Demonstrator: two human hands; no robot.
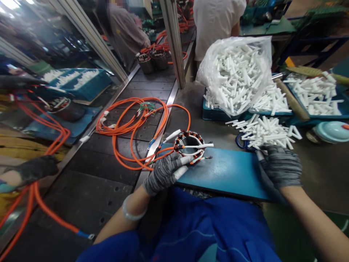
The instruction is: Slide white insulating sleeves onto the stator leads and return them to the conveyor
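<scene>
My left hand [165, 172], in a grey striped glove with pale fingertips, is at the near left side of a wound ring [190, 146] with red and white windings. Its fingers are closed at the ring's near edge, and what they grip is hard to make out. White sleeves and orange leads stick out of the ring, which stands at the left end of a blue mat [226, 169]. My right hand [280, 164], gloved alike, touches the near edge of a loose pile of short white tubes [268, 131]. Its fingers are bent and their tips are partly hidden.
Coiled orange cable [117, 129] lies on the dark conveyor [117, 174] to the left. A plastic bag of white tubes [237, 72] rests on blue trays behind the pile. A teal lidded bowl [332, 131] is far right. A co-worker's gloved hand [40, 168] is at left.
</scene>
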